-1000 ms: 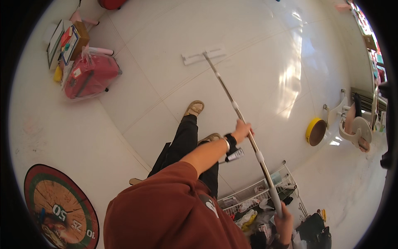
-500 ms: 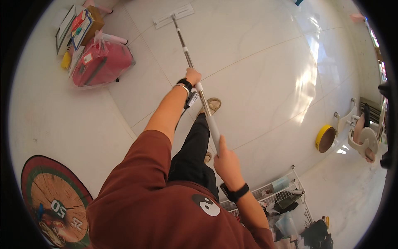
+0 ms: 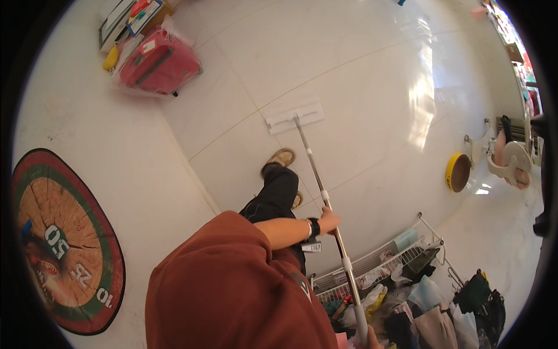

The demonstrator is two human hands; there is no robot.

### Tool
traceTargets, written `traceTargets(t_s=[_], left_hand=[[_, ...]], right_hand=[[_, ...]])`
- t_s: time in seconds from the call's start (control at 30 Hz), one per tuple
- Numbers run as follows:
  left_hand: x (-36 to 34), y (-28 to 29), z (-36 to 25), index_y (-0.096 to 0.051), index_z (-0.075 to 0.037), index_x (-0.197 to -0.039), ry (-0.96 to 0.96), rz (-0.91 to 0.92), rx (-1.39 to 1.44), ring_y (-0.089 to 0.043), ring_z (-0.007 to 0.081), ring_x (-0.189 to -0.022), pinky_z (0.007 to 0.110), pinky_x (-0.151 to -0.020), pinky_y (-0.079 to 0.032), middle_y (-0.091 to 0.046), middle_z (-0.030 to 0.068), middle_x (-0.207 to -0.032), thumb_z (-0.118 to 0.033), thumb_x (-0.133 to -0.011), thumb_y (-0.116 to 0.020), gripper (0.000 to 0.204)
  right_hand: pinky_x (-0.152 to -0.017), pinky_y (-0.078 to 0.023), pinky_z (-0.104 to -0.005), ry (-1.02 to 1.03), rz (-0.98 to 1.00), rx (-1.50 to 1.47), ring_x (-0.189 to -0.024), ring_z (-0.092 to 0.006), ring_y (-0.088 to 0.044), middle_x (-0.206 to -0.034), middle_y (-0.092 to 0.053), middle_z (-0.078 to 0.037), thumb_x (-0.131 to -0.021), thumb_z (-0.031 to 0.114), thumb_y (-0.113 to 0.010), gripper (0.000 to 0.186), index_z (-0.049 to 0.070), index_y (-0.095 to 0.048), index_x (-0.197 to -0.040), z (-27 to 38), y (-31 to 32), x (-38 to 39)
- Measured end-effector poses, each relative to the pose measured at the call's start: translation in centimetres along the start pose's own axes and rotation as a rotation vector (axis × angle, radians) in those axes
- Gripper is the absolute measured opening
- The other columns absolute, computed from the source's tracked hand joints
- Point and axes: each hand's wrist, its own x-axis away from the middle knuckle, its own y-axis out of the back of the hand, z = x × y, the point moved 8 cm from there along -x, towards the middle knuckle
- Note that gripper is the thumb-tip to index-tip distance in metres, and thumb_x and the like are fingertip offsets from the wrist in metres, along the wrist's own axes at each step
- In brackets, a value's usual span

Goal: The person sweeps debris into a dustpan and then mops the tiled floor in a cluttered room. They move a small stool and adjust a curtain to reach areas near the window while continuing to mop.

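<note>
A flat mop with a long metal pole [image 3: 312, 161] slants from the floor down to the lower edge of the head view. Its white rectangular mop head [image 3: 308, 114] lies flat on the tiles, ahead of my shoes. Partway along the pole, my left hand [image 3: 330, 221] is closed round it, with a dark band at the wrist and a small tagged device hanging below. My right hand [image 3: 374, 339] grips the grey handle end [image 3: 359, 317] at the bottom edge, and most of it is cut off there.
A wire rack [image 3: 372, 270] full of bags and cloths stands close on the right. Farther right are a yellow round object [image 3: 457, 173] and a white seat-like item [image 3: 514, 163]. A plastic-wrapped pink suitcase [image 3: 161, 63] is far left; a round target board [image 3: 70, 244] leans nearer.
The mop head has been drawn back toward my feet and to the right. Both hands have moved back and right with the pole, the right one to the lower edge.
</note>
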Motion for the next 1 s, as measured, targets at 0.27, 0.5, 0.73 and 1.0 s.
traceTargets(t_s=[0.27,0.5,0.73,1.0], left_hand=[[0.2,7.8,-3.3,-0.052,0.006,-0.087,-0.115,-0.215,0.556,-0.058,0.0225,-0.048,0.034,-0.042,-0.044,-0.058,0.0137,-0.061,-0.004,-0.081,-0.052,0.012],[-2.4,43.5,-16.2,-0.052,0.010,-0.084,-0.354,-0.545,0.317,-0.063,0.0292,-0.054,0.041,-0.046,-0.054,-0.060,0.0188,-0.071,-0.003,-0.080,-0.056,0.014],[-1.4,45.6,-10.2,-0.047,0.000,-0.096,-0.056,-0.757,0.082,-0.059,0.0244,-0.058,0.040,-0.051,-0.053,-0.057,0.0139,-0.078,-0.012,-0.086,-0.046,0.016],[-3.0,20.8,5.2,-0.062,-0.009,-0.071,-0.538,-0.217,-1.707,-0.064,0.0287,-0.056,0.042,-0.050,-0.051,-0.061,0.0122,-0.063,-0.015,-0.073,-0.062,0.006]], right_hand=[[-0.064,-0.050,-0.0443,0.233,-0.033,-0.053,-0.076,-0.0424,-0.063,-0.080,-0.063,-0.025,-0.071,0.002,-0.062,0.057,0.011,-0.056,-0.127,3.1,-3.5,-8.8],[-0.061,-0.048,-0.0504,0.443,-0.027,0.043,-0.069,-0.0422,-0.061,-0.072,-0.062,-0.022,-0.074,0.007,-0.060,0.064,0.017,-0.047,-0.136,28.9,-9.4,-25.3],[-0.058,-0.049,-0.0493,0.545,0.041,-0.069,-0.066,-0.0387,-0.062,-0.075,-0.065,-0.018,-0.078,0.009,-0.059,0.063,0.009,-0.040,-0.138,33.5,-15.9,-23.2],[-0.056,-0.048,-0.0479,0.376,-0.063,0.003,-0.065,-0.0369,-0.062,-0.074,-0.063,-0.017,-0.077,0.011,-0.061,0.062,0.014,-0.044,-0.136,8.5,-22.6,-7.0]])
